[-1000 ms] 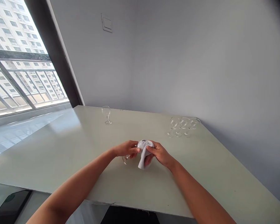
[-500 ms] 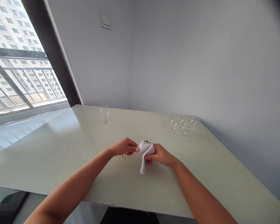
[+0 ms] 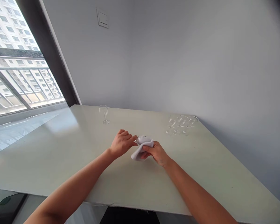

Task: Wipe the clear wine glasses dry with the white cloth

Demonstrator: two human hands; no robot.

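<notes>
Pale counter point(image 3: 51, 155) with one wrapped glass point(image 3: 137, 141) between two hands

Behind the counter stands a grey wall point(image 3: 177, 62) with a small wall switch point(image 3: 102, 17) on it, and at ten o'clock from the hands a large window point(image 3: 16, 77) shows a metal railing point(image 3: 11, 81) and tall apartment blocks point(image 3: 11, 37) outside.

Near the middle of the counter, the right hand point(image 3: 155, 153) has its grip closed around a white cloth point(image 3: 143, 150), and the cloth is folded over most of the wrapped glass. So the cloth sits between the palm and the glass, and the hand does not seem to touch the glass directly. Only a small clear part of the glass shows at the cloth's nine o'clock side, and I cannot tell which part it is. The left hand point(image 3: 122, 143) has its grip loose, with the fingers point(image 3: 132, 138) stretched out and the tips at that clear part. The bundle seems held just above the counter, but I cannot be sure.

At eleven o'clock, a single wine glass point(image 3: 104, 114) stands upright alone. At two o'clock, three wine glasses point(image 3: 179, 124) stand close together. All of them look clear, and I see no liquid inside.
</notes>
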